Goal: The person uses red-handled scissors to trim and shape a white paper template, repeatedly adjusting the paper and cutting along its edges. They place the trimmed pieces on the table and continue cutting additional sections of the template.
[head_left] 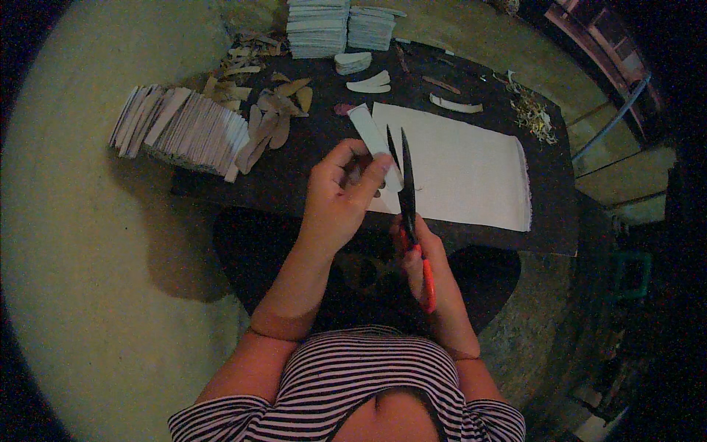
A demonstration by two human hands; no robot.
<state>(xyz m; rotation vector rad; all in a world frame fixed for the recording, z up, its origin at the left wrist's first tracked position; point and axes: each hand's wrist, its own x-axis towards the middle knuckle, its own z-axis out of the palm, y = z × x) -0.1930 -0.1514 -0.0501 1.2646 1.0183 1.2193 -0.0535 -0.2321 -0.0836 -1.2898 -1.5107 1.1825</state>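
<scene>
My left hand (343,193) pinches a pale, flat, narrow strip (372,134) between thumb and fingers, tilted above the table's near edge. My right hand (421,249) grips a pair of scissors (407,188) by the red handles. Their dark blades point away from me and stand slightly apart, just right of the strip, with no material visible between the tips. Beneath the strip and blades lies a white cloth sheet (464,166) with a frayed right edge. What the strip is made of, I cannot tell.
On the dark table (552,221), a long stack of pale strips (195,131) lies at left beside brown, leaf-like pieces (271,125). Tall stacks (318,28) stand at the back. Curved pale pieces (368,82) lie nearer, and thin trimmings (534,114) are heaped at right.
</scene>
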